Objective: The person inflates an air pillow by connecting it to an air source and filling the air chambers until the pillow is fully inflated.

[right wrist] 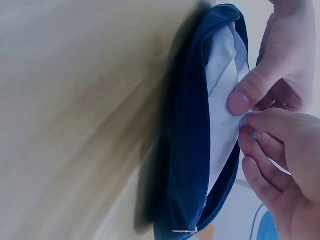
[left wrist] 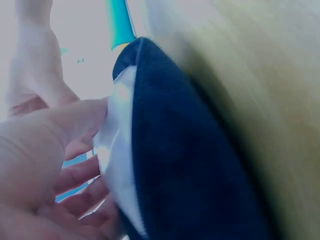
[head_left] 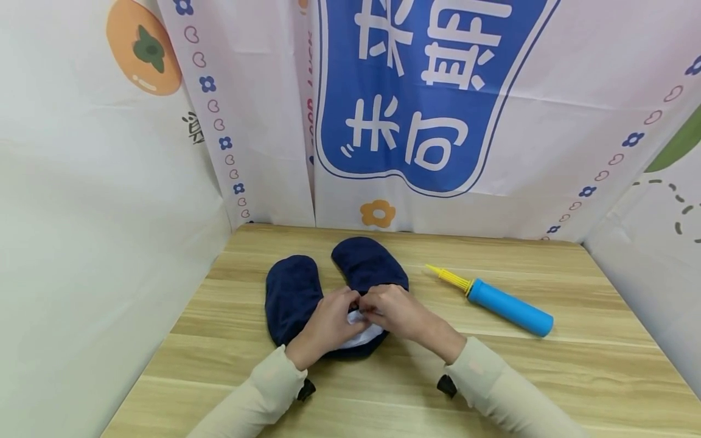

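A navy U-shaped neck pillow [head_left: 292, 295] lies on the table, its two arms toward the back wall. Along its curved near side the zip is open and a white inner [right wrist: 220, 115] shows. My left hand [head_left: 328, 319] holds this inner, its thumb [right wrist: 242, 100] lying on the white material. Close beside it, my right hand [head_left: 397, 310] pinches the white inner between thumb and fingertips [right wrist: 247, 120]. Whatever lies between the fingertips is mostly hidden. At one end of the opening hangs the zip pull [right wrist: 185, 231].
To the right on the wooden table [head_left: 575, 292] lies a blue hand pump [head_left: 509, 307] with a yellow nozzle [head_left: 451, 278] toward the pillow. Printed cloth [head_left: 263, 121] covers the back, and white cloth walls stand at both sides.
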{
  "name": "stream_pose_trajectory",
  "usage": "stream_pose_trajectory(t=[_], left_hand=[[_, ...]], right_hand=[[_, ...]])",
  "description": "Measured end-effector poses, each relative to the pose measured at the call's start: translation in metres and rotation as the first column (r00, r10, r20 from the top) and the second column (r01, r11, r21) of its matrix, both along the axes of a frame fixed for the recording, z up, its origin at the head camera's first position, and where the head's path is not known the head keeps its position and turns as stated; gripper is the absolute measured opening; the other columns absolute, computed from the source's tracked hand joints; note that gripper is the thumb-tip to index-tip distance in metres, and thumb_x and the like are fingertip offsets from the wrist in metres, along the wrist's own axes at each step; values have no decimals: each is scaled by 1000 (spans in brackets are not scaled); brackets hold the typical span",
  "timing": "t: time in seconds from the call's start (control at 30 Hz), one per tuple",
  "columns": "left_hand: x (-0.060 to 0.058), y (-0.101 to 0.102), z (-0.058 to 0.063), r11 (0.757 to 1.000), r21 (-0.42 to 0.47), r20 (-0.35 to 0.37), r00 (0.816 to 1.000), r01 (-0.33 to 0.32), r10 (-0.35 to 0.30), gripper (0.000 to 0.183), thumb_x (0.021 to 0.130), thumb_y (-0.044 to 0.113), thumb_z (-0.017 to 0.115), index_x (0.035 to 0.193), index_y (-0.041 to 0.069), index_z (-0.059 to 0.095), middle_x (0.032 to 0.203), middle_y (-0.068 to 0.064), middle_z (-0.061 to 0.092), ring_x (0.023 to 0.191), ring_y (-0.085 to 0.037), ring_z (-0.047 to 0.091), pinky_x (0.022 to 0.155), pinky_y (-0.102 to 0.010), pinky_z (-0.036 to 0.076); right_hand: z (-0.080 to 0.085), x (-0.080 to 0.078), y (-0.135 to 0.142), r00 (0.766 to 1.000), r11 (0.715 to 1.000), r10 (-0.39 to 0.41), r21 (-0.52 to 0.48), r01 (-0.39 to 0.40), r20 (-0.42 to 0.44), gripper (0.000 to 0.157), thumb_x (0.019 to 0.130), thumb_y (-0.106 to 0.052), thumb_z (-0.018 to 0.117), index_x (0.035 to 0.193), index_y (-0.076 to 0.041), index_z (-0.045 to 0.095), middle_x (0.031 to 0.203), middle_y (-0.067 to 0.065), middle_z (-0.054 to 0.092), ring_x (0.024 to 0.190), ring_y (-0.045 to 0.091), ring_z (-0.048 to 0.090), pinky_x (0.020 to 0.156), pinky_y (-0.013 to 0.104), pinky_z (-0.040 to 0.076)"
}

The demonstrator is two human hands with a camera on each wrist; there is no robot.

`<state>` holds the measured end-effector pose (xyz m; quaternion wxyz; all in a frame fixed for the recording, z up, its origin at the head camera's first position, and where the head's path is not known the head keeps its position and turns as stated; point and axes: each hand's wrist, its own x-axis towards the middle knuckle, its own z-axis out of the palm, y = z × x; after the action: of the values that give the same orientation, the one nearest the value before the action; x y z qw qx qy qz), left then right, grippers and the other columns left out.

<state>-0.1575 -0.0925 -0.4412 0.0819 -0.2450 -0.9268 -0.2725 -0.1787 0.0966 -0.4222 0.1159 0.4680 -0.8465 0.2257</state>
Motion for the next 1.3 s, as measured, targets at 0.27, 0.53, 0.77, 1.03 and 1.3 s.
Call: stream_pose_trajectory(t=[0.27, 0.53, 0.77, 1.03, 1.3], left_hand=[[0, -4, -4, 984, 179, -99, 995, 6, 13, 6, 82, 22, 78, 86, 24, 73, 80, 9, 64, 67, 0, 55, 59, -16, 45], [-3, -4, -6, 967, 250, -119, 993, 42, -12, 7, 81, 21, 78, 88, 21, 76, 81, 7, 67, 69, -1, 57, 62, -19, 50], [-5, -5, -9, 964, 263, -63, 998, 29, -12, 5, 80, 19, 79, 84, 18, 76, 82, 6, 67, 72, -3, 60, 64, -27, 54], [-9, -5, -10, 965, 260, -11, 1000, -8, 11, 4, 79, 20, 80, 82, 20, 77, 80, 9, 67, 72, -2, 60, 65, -18, 48], [-10, -3, -11, 961, 276, 41, 999, -16, 5, 4, 80, 20, 80, 83, 20, 77, 80, 11, 66, 70, -1, 57, 63, -18, 47]], right_hand=[[9, -3, -1, 999, 1000, 5, -19, -6, -48, 6, 83, -11, 75, 89, -13, 74, 84, -3, 70, 78, 6, 65, 70, 18, 54], [11, -3, 3, 1000, 999, 0, -47, 0, 0, 12, 84, -12, 75, 96, -13, 75, 90, -3, 73, 83, 7, 68, 73, 20, 55], [10, -1, 24, 995, 1000, -24, 8, 23, 96, 22, 87, -17, 72, 108, -11, 71, 103, 0, 73, 93, 12, 68, 79, 27, 57], [15, 4, 79, 990, 985, -112, 142, 99, 87, 39, 87, -24, 73, 123, -12, 65, 120, 2, 69, 111, 16, 65, 91, 34, 55], [16, 13, 154, 942, 928, -328, 211, 308, 67, 52, 85, -27, 74, 133, -13, 59, 129, 7, 65, 117, 26, 63, 92, 42, 54]])
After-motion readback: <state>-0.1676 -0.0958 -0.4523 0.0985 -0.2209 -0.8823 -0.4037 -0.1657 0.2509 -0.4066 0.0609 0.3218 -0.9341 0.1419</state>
